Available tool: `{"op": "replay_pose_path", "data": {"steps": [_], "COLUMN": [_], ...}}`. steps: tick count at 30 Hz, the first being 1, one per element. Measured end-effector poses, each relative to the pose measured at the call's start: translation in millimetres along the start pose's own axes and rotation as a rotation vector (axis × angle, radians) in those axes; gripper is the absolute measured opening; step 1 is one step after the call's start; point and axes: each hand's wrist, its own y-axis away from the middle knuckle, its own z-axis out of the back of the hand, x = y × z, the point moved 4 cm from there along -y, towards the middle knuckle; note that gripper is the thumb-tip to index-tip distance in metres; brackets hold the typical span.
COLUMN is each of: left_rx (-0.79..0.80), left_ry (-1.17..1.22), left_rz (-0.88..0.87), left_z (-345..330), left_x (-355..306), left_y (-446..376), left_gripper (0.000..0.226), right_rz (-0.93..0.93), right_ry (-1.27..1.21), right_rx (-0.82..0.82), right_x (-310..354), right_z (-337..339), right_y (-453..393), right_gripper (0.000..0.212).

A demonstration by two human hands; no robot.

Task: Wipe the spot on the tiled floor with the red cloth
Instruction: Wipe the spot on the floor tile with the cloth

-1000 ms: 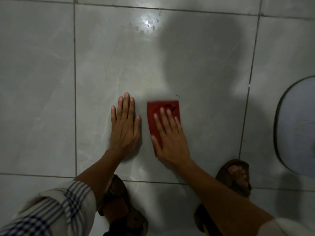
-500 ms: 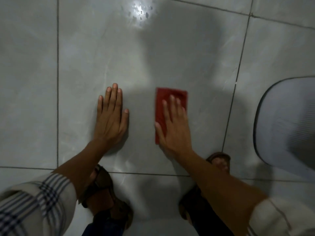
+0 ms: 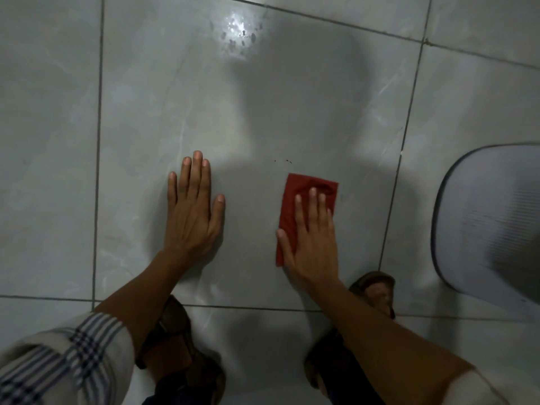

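Note:
A folded red cloth lies flat on the grey tiled floor. My right hand presses down on it with fingers spread, covering its near half. My left hand rests flat on the bare tile to the left, holding nothing. A few small dark specks sit on the tile just beyond the cloth's far edge. Farther away, a patch of dark spots shows in a bright reflection.
A pale ribbed plastic object with a dark rim lies on the floor at the right edge. My two sandalled feet stand near the bottom. Grout lines cross the floor.
My right hand has slid the red cloth to the right, away from my left hand. The small dark specks are now uncovered beyond the cloth. My left hand stays planted.

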Motion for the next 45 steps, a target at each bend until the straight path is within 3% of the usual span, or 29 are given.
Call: {"op": "replay_pose_path", "data": {"steps": [5,8,11,14,17,21,24,27,29,34,37,41,45], "left_rx": [0.005,-0.004,-0.008,-0.011,-0.011,-0.012,0.029,0.093,0.117,0.110,0.112,0.153,0.134], "left_ry": [-0.057,-0.084,-0.088,-0.101,-0.097,-0.090,-0.067,-0.042,-0.053,-0.091,-0.086,-0.081,-0.112], "left_rz": [-0.036,-0.049,-0.098,-0.129,-0.123,-0.118,-0.122,-0.134,-0.156,-0.174,-0.168,-0.174,-0.176], "left_z": [-3,-9,-8,-5,-4,-7,-2,4,5,-3,-1,5,-2], "left_x": [6,0,-1,2,2,0,-2,3,6,8,8,8,13], "left_y": [2,-3,-16,-23,-22,-22,-22,-25,-26,-24,-25,-26,-25], "left_gripper": [0.078,0.080,0.078,0.076,0.077,0.075,0.075,0.077,0.078,0.080,0.080,0.081,0.082], "right_rz": [-0.246,-0.060,0.078,-0.050,-0.196,-0.022,0.131,0.008,-0.076,0.016,0.063,-0.155,-0.468], "right_ry": [-0.048,-0.037,-0.047,-0.033,-0.029,-0.039,-0.083,-0.070,-0.074,-0.094,-0.100,-0.094,-0.086], "right_rx": [-0.195,-0.199,-0.125,-0.084,-0.176,-0.204,-0.069,-0.023,-0.051,-0.110,-0.097,-0.045,-0.227], "right_x": [40,63,38,-4,-7,36,45,20,15,56,50,-18,-36], "right_z": [7,-3,-5,4,18,9,-1,1,7,3,2,14,29], "right_y": [-94,-112,-57,-18,-65,-121,-55,1,-10,-95,-74,-1,-74], "right_gripper": [0.079,0.077,0.079,0.080,0.078,0.076,0.078,0.077,0.076,0.077,0.076,0.078,0.078]}}
